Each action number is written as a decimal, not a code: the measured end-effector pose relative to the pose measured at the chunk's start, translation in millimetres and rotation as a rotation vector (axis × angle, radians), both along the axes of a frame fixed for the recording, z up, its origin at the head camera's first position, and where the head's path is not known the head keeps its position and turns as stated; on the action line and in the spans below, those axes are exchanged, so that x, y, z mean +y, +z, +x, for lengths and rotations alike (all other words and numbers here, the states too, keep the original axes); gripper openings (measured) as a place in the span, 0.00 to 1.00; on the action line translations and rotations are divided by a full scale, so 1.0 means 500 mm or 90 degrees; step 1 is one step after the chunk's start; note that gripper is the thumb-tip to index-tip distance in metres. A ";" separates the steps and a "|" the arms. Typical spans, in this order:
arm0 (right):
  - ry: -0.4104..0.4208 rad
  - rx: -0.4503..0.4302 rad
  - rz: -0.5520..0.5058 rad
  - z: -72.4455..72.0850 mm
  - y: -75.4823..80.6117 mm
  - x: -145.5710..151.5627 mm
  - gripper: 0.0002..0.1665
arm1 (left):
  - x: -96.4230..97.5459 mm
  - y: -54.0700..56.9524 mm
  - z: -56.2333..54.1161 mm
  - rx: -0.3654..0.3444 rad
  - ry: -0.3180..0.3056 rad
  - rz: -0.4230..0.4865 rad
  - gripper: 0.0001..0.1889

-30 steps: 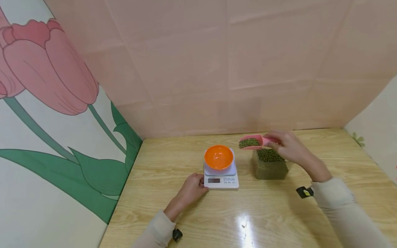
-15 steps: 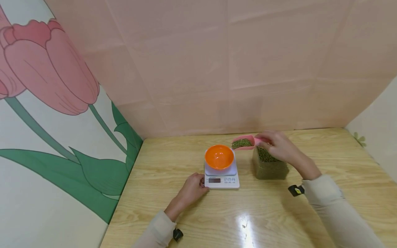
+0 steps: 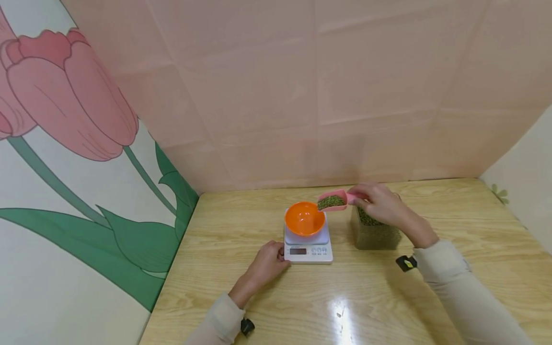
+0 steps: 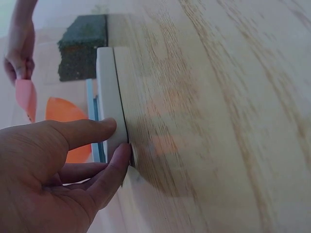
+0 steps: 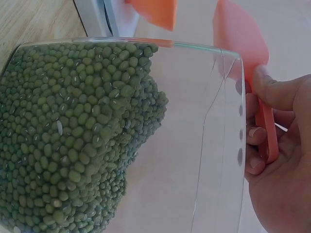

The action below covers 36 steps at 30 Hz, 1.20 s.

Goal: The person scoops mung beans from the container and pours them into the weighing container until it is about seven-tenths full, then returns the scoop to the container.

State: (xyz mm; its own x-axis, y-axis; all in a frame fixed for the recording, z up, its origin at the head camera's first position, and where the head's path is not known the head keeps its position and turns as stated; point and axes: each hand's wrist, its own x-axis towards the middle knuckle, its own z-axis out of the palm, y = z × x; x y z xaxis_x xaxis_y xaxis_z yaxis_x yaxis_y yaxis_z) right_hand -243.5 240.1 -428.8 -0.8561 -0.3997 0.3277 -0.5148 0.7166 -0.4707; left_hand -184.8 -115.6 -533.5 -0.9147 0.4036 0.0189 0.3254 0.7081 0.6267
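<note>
My left hand [image 3: 264, 263] grips the front left corner of a white digital kitchen scale [image 3: 316, 258]; the left wrist view shows thumb and fingertips on the scale's edge [image 4: 108, 87]. An orange bowl [image 3: 304, 220] stands on its platform, with no beans visible inside. My right hand [image 3: 380, 203] holds a pink scoop [image 3: 336, 208] by the handle, thumb on top. Green mung beans [image 3: 330, 201] fill the scoop, whose front lip overlaps the bowl's right rim in the head view. Below the hand is a clear square container [image 3: 376, 238] of mung beans [image 5: 63, 131].
The wooden table [image 3: 233, 215] reaches back to a pink covering [image 3: 267, 120] on the wall. A tulip mural [image 3: 73, 105] borders the left side. The container stands a short way right of the scale.
My right hand has carried the filled scoop leftward from over the container to the bowl's right rim. The left hand, scale and bowl stay in place.
</note>
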 end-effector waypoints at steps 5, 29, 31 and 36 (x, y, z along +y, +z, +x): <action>0.014 0.010 0.011 -0.004 -0.002 -0.007 0.12 | -0.001 0.000 0.001 0.000 0.001 -0.001 0.09; 0.045 0.008 0.105 -0.014 0.000 -0.047 0.08 | -0.003 -0.001 0.001 0.018 -0.005 0.004 0.08; 0.045 0.003 0.111 -0.015 0.000 -0.049 0.08 | -0.003 -0.001 0.001 0.018 -0.005 0.006 0.09; 0.043 -0.003 0.121 -0.015 0.003 -0.056 0.09 | -0.003 0.000 0.002 0.018 -0.006 0.010 0.08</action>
